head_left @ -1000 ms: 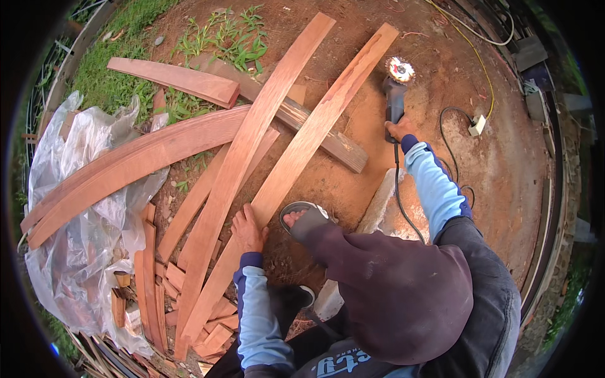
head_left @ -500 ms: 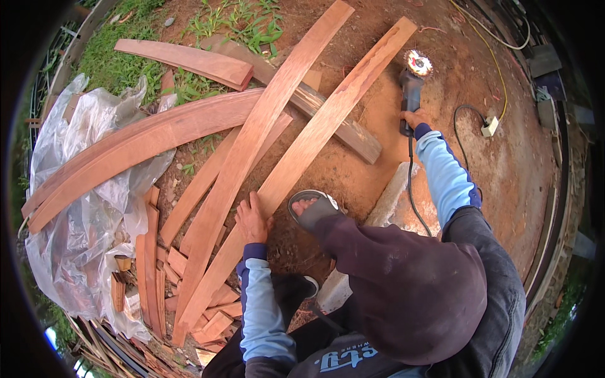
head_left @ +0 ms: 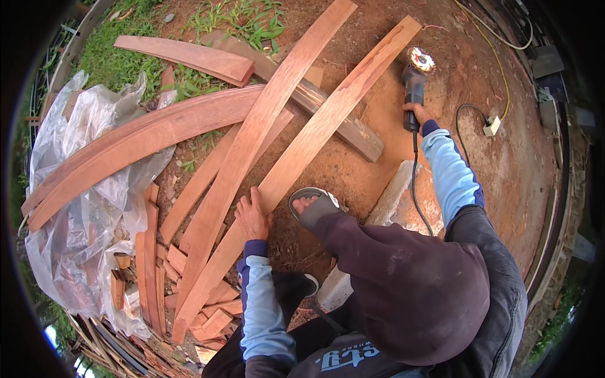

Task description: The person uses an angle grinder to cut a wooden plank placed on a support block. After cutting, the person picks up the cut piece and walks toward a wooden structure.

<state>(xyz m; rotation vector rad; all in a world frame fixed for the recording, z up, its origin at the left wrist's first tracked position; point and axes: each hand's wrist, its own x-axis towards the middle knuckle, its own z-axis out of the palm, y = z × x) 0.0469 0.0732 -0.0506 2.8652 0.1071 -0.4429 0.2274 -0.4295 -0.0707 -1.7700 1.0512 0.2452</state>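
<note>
My right hand (head_left: 417, 114) is closed around the body of a dark angle grinder (head_left: 414, 88), held out over the bare soil at the right. Its toothed disc (head_left: 421, 60) points away from me, beside the far end of a long reddish wooden plank (head_left: 328, 120). On the nearer half of that plank rests my left hand (head_left: 253, 217), fingers bent over it and gripping it. The plank slants from lower left to upper right and lies across a weathered beam (head_left: 356, 137). A second long plank (head_left: 249, 151) runs to its left.
Curved boards (head_left: 157, 129) lie across clear plastic sheeting (head_left: 57, 242). Wood offcuts (head_left: 214, 324) are heaped at lower left. My sandalled foot (head_left: 312, 208) is beside the plank, near a concrete block (head_left: 394, 195). The grinder's cord (head_left: 414, 183) trails back, and a white socket box (head_left: 492, 126) lies right.
My right hand and the grinder have shifted very slightly to the right. The left hand keeps its place on the plank, which has hardly moved.
</note>
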